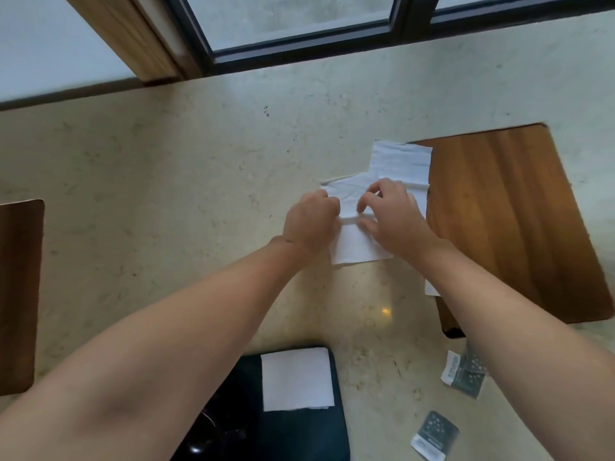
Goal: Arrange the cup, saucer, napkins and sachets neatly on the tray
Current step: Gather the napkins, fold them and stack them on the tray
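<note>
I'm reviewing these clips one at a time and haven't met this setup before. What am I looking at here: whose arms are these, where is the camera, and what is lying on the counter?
There is no machine here. The one picture comes from a wide-angle camera worn on a person's head, looking down at their own bare arms.

The left hand and the right hand both press and pinch a white napkin spread on the pale stone counter, apparently folding it. A second unfolded napkin lies just beyond, its edge overlapping a wooden board.

Near the bottom sits a dark tray with a folded napkin already on it. To the right, small dark sachets lie loose on the counter, another sachet nearer the camera. Another wooden board shows at the left edge. I cannot clearly make out a cup or saucer.
</note>
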